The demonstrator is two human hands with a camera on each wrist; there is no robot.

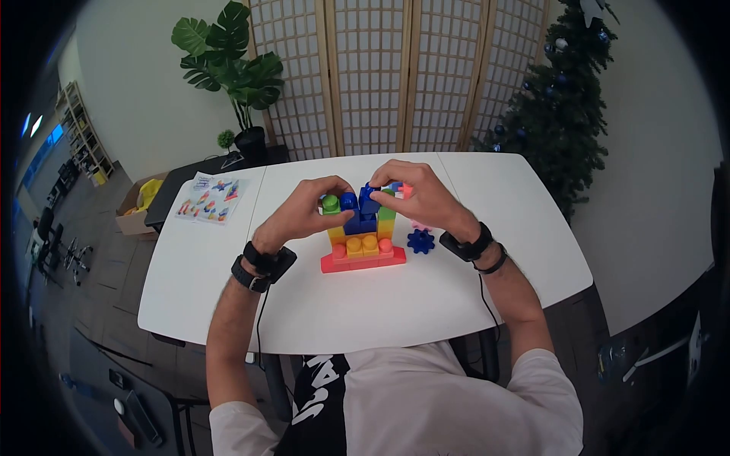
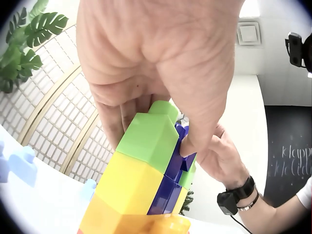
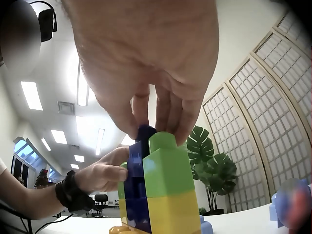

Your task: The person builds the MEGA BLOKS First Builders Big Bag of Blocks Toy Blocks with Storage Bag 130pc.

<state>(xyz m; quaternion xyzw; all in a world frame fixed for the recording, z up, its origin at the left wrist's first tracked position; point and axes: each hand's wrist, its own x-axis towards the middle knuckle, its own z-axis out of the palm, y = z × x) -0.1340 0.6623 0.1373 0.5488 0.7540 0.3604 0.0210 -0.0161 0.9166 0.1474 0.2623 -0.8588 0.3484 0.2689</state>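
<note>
White table point(image 1: 304, 304), lattice screen point(image 1: 369, 83) beyond: left fingers point(image 1: 313, 199) curl round the tower point(image 1: 356, 242), right fingers point(image 1: 414, 190) pinch a blue block point(image 1: 368, 201).

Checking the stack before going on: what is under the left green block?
Under the green block sits a yellow block, with an orange block below it. How they join inside is covered, so I can't tell.

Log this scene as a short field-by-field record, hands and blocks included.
Build: tower of green, yellow, orange and dark blue plastic blocks on a long red base
Left hand: grips the tower's left side
Right hand: pinches an upper dark blue block
Right of tower: dark blue plastic gear
Surface: white table
Behind: wooden lattice screen
</note>
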